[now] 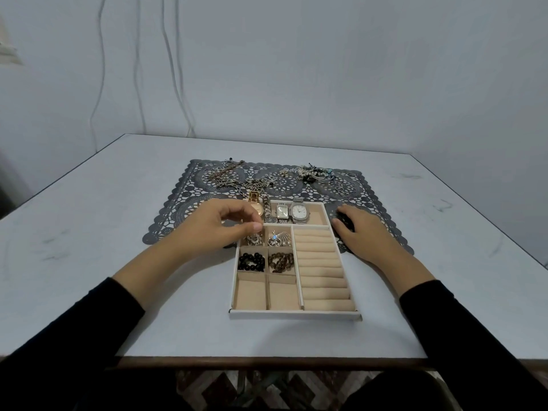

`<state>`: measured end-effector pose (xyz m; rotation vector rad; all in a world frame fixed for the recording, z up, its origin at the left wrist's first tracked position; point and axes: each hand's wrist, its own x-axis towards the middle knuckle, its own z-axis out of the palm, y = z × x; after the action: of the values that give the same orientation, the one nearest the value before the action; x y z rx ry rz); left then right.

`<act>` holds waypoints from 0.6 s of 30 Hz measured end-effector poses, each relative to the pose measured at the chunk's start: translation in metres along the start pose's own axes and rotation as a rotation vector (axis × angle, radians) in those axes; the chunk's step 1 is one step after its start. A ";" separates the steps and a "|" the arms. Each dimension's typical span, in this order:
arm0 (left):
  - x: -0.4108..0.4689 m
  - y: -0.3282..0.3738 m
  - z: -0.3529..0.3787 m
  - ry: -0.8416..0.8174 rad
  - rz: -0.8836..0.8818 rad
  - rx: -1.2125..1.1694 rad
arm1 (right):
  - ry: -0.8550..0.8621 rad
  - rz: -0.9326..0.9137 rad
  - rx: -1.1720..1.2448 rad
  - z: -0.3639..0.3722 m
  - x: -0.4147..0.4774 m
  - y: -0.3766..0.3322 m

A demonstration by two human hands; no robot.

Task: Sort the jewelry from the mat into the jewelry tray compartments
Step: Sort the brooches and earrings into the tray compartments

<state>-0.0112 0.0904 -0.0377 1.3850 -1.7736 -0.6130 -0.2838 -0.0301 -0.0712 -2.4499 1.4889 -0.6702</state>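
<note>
The jewelry tray (295,315) is a white-rimmed rectangle lined in beige, its long axis running straight away from the person, with its far end lying on the grey lace mat (189,185) and its near end on the pale table (89,232). Across the far end runs one wide compartment that holds four watches side by side, their straps pointing away along the tray's long axis: a gold watch (257,207) at the left, a small silver watch (269,216), a rectangular-faced watch (282,213) and a round-cornered silver watch (299,213); no writing on the dials can be read. Below them, the left half is split into small squares: a silver brooch (254,239) and a fan-shaped brooch (279,237) in the first row, a black bead bracelet (251,261) and a brown bead bracelet (281,262) in the second. The right half is a stack of padded ring rolls (321,268) lying crosswise. The left hand (213,226) hovers over the tray's far left corner, thumb and forefinger drawn together right above the silver brooch; whether they grip it cannot be told. The right hand (360,229) lies flat on the mat just beside the tray's right wall, fingers loosely together. Chains (231,179) and more bracelets (314,173) lie on the far mat, and small rings (345,189) are at its far right, well apart from both hands
</note>
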 end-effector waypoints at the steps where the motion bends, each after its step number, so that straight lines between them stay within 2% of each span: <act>1: 0.000 -0.001 0.000 -0.001 0.000 0.031 | 0.000 -0.004 0.001 0.000 0.000 0.000; 13: 0.000 -0.003 -0.003 -0.032 0.197 0.305 | 0.001 -0.013 -0.007 -0.001 0.000 -0.001; 18: 0.000 -0.005 -0.004 -0.022 0.207 0.332 | -0.002 -0.010 -0.005 -0.001 0.000 -0.002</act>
<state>-0.0054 0.0898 -0.0392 1.3869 -2.0728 -0.2295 -0.2831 -0.0287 -0.0697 -2.4629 1.4803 -0.6671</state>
